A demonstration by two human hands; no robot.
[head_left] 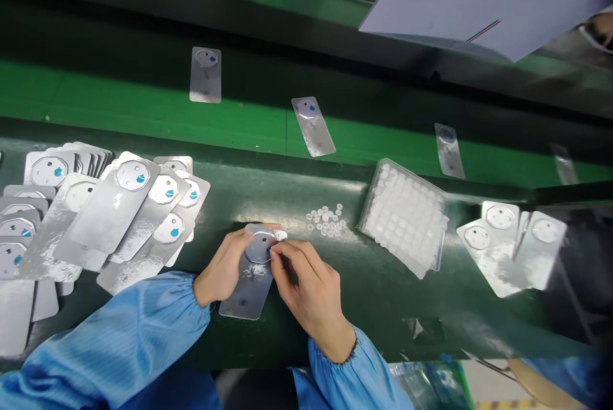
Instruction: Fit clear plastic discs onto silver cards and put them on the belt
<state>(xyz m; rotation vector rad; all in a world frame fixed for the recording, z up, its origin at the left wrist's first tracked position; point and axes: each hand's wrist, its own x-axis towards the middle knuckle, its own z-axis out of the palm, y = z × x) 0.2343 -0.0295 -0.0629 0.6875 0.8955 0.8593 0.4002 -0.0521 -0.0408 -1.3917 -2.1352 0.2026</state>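
L hand (223, 271): grip clamped on plate (246, 290) | R hand (310, 287): grip tips tog. at disc (258, 248), held item unclear

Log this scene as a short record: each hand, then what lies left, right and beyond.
Left hand: holds the left edge of a silvery plate
Right hand: fingertips at its round panel; anything pinched is hidden
Left side: overlapping plates
Right side: loose clear discs, transparent box of white pieces, more plates
Beyond: spaced-out plates on a green surface
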